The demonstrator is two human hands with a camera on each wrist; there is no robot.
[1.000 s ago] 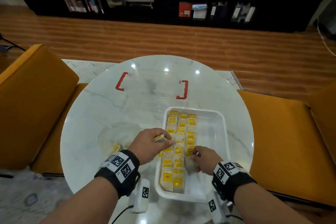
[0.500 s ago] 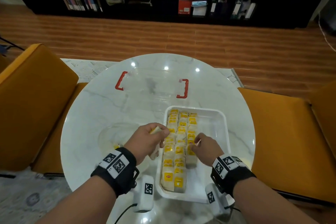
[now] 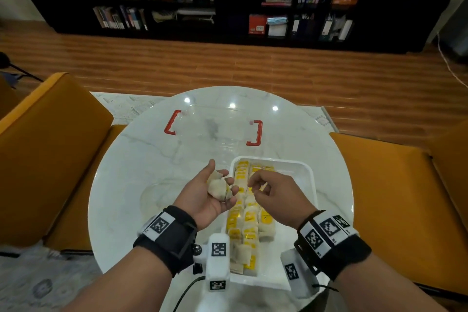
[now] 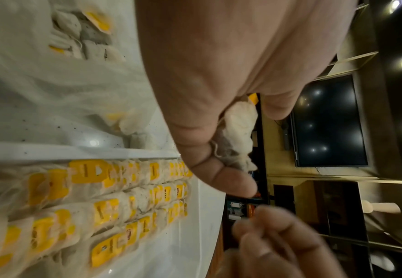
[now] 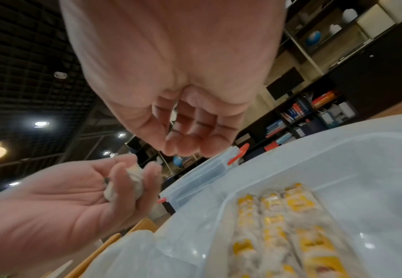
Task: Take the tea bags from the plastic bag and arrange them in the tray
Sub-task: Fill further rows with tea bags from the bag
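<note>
Tea bags (image 3: 218,188): pale, crumpled clump cupped in upturned left hand (image 3: 202,197). Right hand (image 3: 274,191): loosely curled, empty. Tray (image 3: 310,185): white, three rows, yellow tags.

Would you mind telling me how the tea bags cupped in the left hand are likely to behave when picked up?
The tea bags look crumpled and soft in the left hand, so probably floppy and light. Their thin paper likely tears under hard pinching.

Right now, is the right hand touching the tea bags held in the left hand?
Apart. The right wrist view shows open air between the right hand and the tea bags cupped in the left hand.
</note>
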